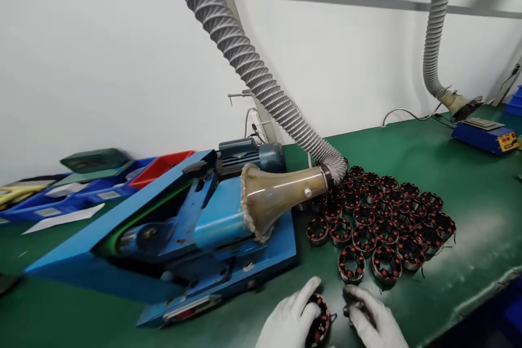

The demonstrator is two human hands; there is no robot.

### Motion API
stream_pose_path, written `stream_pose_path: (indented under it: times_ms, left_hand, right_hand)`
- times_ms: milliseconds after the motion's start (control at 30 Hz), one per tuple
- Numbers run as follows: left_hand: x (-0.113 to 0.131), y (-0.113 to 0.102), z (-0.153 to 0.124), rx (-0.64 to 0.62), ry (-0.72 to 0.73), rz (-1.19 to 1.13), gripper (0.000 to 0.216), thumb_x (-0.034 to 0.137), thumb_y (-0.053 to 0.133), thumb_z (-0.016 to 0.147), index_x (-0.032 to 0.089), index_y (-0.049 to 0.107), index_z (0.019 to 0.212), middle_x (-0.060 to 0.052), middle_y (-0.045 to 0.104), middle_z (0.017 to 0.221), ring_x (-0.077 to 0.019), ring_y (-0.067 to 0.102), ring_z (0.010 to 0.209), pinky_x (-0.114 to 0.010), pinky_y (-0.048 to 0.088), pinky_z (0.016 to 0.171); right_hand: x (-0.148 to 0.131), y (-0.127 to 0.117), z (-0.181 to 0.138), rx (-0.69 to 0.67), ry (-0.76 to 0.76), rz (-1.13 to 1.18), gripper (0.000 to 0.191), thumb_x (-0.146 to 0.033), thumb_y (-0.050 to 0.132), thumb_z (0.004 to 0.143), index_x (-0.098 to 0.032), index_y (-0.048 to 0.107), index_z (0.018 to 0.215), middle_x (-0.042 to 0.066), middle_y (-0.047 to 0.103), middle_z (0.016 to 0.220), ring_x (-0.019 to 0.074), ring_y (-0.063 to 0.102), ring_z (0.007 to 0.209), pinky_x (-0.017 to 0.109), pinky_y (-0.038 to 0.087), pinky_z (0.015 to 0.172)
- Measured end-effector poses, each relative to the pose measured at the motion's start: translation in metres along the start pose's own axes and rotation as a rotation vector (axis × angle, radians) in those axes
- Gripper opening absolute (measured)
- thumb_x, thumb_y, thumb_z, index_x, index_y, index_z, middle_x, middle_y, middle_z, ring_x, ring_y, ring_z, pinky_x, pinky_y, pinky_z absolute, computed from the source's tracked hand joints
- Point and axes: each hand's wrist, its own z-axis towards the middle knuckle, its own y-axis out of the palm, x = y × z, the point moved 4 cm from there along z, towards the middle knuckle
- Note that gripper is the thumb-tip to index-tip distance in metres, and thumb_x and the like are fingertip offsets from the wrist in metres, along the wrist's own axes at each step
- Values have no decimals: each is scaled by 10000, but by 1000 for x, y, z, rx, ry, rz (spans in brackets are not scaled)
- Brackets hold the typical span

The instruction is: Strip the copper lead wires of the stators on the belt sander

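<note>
My left hand (287,319), in a white glove, grips a motor stator (323,319), a metal ring with reddish-brown copper windings, at the bottom of the view. A short dark wire end sticks out from the ring's right side. Just right of it, my right hand (378,319), also gloved, has its fingers curled together. Its fingertips look dark, and whether a small dark thing is pinched there I cannot make out. Beyond both hands many similar stators (386,264) stand close together on the green bench (468,212), some with loose wire ends.
Left of the stators sits a blue belt machine (122,277) with a motor (271,157). A tan suction hood (281,196) on a grey hose (244,57) covers its end. Blue bins (110,187) and a red bin (161,168) line the back left; a blue device (483,136) stands far right.
</note>
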Motion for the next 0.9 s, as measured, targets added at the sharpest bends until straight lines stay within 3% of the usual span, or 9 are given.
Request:
stream_pose_path:
  times_ms: [133, 233, 333, 433, 600, 667, 767, 833, 900]
  left_hand:
    - [-3, 4, -28, 115, 99, 26, 133, 204, 711, 665, 189, 646, 780, -190, 541, 1384, -322, 520, 1263, -388, 508, 985]
    - [-6, 5, -40, 202, 99, -25, 105, 235, 703, 693, 190, 609, 679, -185, 637, 1274, -301, 583, 1201, -361, 530, 954]
    - [-9, 10, -51, 289, -28, -155, 122, 192, 720, 664, 203, 599, 675, -145, 696, 1158, -238, 673, 1061, -296, 569, 869]
    - [-10, 14, -64, 412, -149, -210, 131, 167, 709, 660, 208, 596, 711, -139, 677, 1155, -242, 673, 1038, -333, 569, 855]
    - [-16, 23, -84, 397, -271, -247, 180, 215, 732, 673, 215, 594, 788, -139, 654, 1158, -270, 677, 986, -404, 577, 811]
    - [-23, 26, -90, 363, -304, -332, 466, 236, 767, 616, 195, 572, 1037, -167, 630, 1185, -297, 646, 1053, -443, 559, 866]
    - [-36, 29, -89, 259, -403, -485, 994, 218, 790, 481, 29, 347, 1350, -287, 506, 1333, -393, 455, 1288, -545, 417, 1041]
    - [-42, 30, -82, 142, -452, -588, 1002, 201, 791, 426, 36, 410, 1338, -293, 414, 1425, -430, 319, 1370, -573, 304, 1107]
    - [-43, 30, -74, 99, -465, -760, 855, 175, 803, 371, 130, 567, 1191, -226, 467, 1403, -425, 378, 1333, -557, 302, 1108]
  right_hand:
    - [-28, 11, 0, -397, -115, -319, 466, -260, 518, 822, -192, 613, 1273, 122, 676, 1223, 270, 626, 1102, 332, 470, 952]
    - [-40, 31, 1, -526, -150, -431, 350, -223, 512, 818, -213, 697, 1116, 108, 704, 1142, 258, 625, 1050, 324, 447, 913]
    - [-44, 54, 7, -513, -123, -435, 145, -201, 577, 758, -202, 712, 707, 39, 690, 699, 200, 596, 689, 283, 425, 674]
    - [-50, 65, 16, -466, -67, -385, 219, -182, 630, 694, -190, 561, 486, -47, 474, 446, 121, 405, 486, 248, 290, 508]
    - [-67, 47, 32, -252, -12, -142, 326, -467, 474, 873, -217, 488, 664, -74, 397, 509, 110, 360, 462, 232, 290, 460]
    - [-61, 44, 31, -236, 31, -36, 388, -573, 435, 868, -215, 495, 731, -67, 434, 527, 117, 417, 456, 232, 349, 455]
    - [-40, 54, 20, -313, 118, 56, 482, -641, 568, 761, -169, 600, 849, 20, 607, 651, 174, 580, 557, 278, 465, 507]
    - [-27, 62, 10, -345, 156, 74, 539, -618, 641, 730, -143, 653, 984, 83, 682, 790, 221, 647, 704, 318, 516, 606]
    - [-22, 67, 4, -360, 169, 83, 542, -575, 668, 746, -153, 667, 1087, 105, 708, 902, 241, 657, 851, 333, 524, 714]
